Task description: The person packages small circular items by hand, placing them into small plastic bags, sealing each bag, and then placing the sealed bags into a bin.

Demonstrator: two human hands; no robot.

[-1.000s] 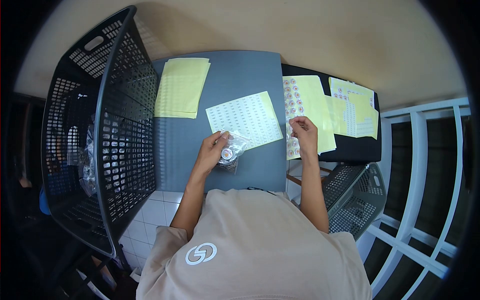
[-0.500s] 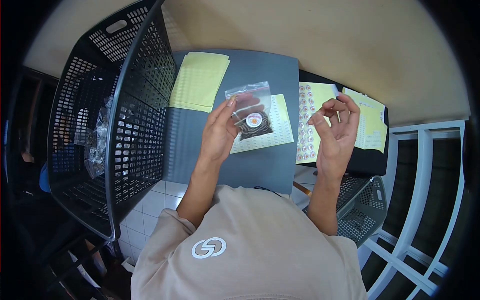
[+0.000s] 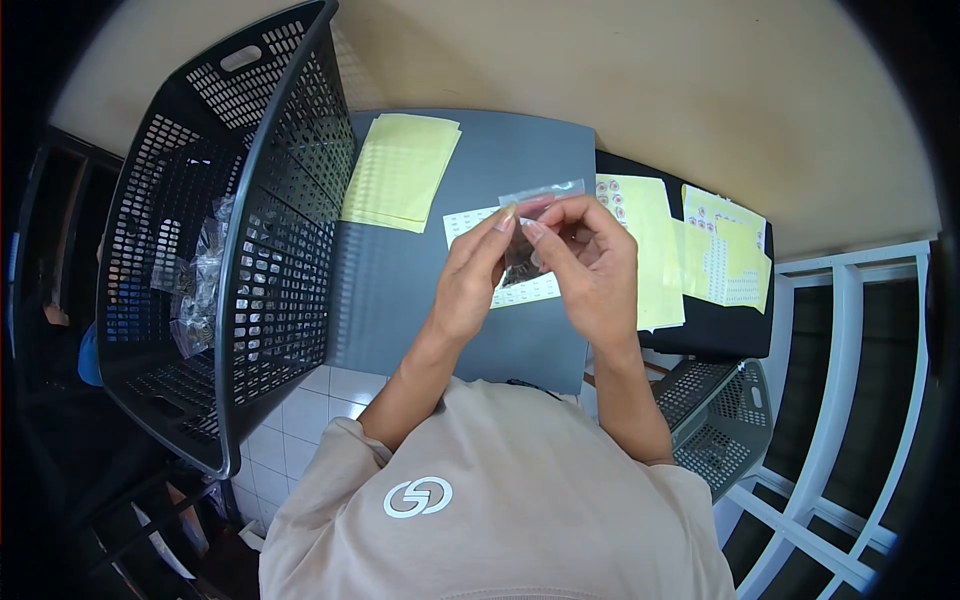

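Observation:
A clear zip bag with dark contents hangs in front of me over the grey table. My left hand is closed on the bag's left side, thumb and fingers pinched. From the right, my right hand reaches to the bag with bent fingers, its thumb tip beside the left fingers. Whether it grips the bag or a small label is hidden. Behind the bag lies a sheet of small printed labels, partly covered by the hands.
At the left stands a tall dark basket holding several filled bags. Yellow sheets lie at the table's back left. Sticker sheets and more labels lie on a black surface at the right. A lower basket stands below it.
My right hand has moved left from above the sticker sheets to the bag. My left hand and the bag have shifted slightly right, and the bag's round sticker is now mostly covered.

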